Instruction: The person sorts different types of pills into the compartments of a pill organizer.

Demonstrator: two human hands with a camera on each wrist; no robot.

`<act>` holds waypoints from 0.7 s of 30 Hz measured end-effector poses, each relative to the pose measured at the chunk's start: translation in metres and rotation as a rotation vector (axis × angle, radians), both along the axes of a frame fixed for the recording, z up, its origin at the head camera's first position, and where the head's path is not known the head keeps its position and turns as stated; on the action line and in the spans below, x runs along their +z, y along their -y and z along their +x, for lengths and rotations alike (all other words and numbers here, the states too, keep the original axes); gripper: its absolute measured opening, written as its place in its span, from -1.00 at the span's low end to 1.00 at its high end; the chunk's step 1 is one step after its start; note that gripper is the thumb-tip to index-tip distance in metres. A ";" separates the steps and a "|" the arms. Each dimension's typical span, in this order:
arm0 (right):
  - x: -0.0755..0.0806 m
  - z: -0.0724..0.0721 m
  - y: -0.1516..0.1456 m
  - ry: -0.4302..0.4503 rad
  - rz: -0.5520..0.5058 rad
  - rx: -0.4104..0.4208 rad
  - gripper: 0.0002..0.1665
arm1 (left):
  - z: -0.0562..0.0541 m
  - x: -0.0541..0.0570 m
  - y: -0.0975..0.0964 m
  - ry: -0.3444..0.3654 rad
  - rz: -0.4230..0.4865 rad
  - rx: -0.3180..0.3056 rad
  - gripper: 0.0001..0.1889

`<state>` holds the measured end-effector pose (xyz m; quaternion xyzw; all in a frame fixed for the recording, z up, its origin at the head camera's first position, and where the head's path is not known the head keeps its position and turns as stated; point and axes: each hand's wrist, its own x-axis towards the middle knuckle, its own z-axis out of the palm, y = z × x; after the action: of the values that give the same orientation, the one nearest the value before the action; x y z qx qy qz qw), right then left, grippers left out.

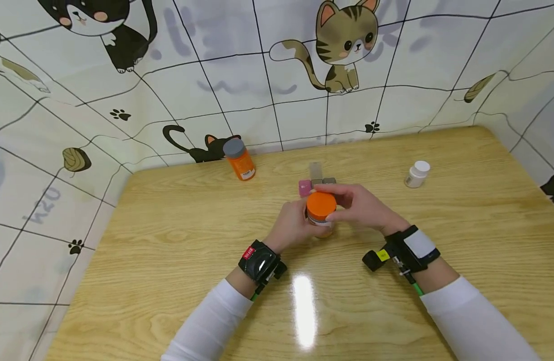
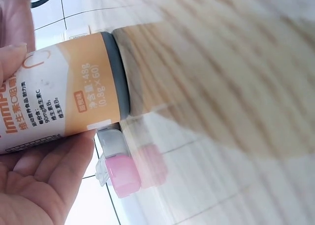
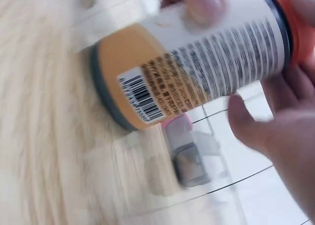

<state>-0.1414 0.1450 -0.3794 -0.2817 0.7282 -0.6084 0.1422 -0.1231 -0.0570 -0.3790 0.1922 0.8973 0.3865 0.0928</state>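
Observation:
A vitamin chew bottle (image 2: 74,87) with an orange-and-white label stands roughly upright, its dark base at the tabletop. My left hand (image 1: 288,225) grips it round the body. On top is an orange lid (image 1: 321,204), whose rim my right hand (image 1: 365,206) holds between thumb and fingers. Whether the lid is loose cannot be seen. Just behind the bottle lies a small pill box with a pink compartment (image 1: 305,188), grey ones (image 3: 189,161) and a raised clear flap (image 1: 315,170). The bottle and hands partly hide this box.
An orange bottle with a grey cap (image 1: 241,163) stands at the table's back left. Back right is a small white bottle (image 1: 417,174). The wooden table (image 1: 177,240) meets a cat-print cloth (image 1: 232,75) behind and at the sides.

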 end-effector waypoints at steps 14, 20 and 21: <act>0.001 0.063 0.055 -0.207 0.103 -0.560 -0.10 | 0.000 -0.001 0.001 -0.104 -0.006 -0.035 -0.64; -0.003 0.057 0.061 -0.223 0.113 -0.608 -0.13 | 0.000 -0.003 0.000 -0.070 0.015 -0.023 -0.62; -0.003 0.054 0.058 -0.225 0.117 -0.593 -0.15 | 0.001 -0.003 0.001 -0.059 0.017 -0.015 -0.61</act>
<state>-0.0869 0.0867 -0.3826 -0.1143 0.8234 -0.5455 -0.1067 -0.1222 -0.0575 -0.3820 0.2108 0.8949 0.3876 0.0676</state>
